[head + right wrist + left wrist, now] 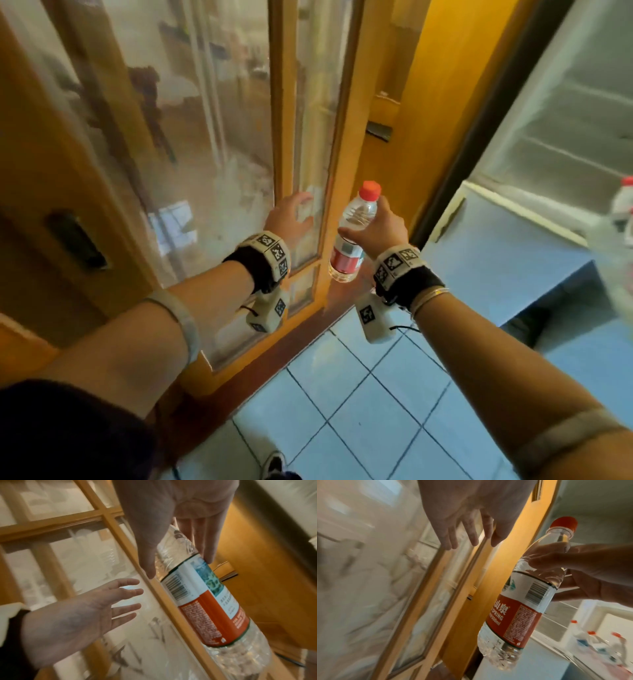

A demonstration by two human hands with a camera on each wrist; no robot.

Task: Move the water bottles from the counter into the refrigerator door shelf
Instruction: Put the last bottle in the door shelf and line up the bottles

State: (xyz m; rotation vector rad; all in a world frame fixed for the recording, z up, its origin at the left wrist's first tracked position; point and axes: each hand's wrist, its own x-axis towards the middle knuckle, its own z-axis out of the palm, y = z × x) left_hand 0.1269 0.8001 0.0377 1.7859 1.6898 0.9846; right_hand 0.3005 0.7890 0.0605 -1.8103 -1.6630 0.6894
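A clear water bottle (346, 253) with a red cap and a red-and-white label hangs upright in the air in front of a wooden door. My right hand (380, 224) grips it round the shoulder just under the cap, thumb on one side and fingers on the other. The same bottle (518, 609) fills the left wrist view, and in the right wrist view the bottle (211, 601) runs down from my right hand (171, 534). My left hand (294, 214) is held out beside it, fingers spread and straight, holding nothing. Up to three more red-capped bottles (594, 639) stand blurred at the lower right.
A wooden door with frosted glass panes (205, 137) is straight ahead, close to both hands. To the right is a pale blue surface (507, 246), with a blurred bottle (621, 205) at the frame edge. White floor tiles (376, 394) lie below.
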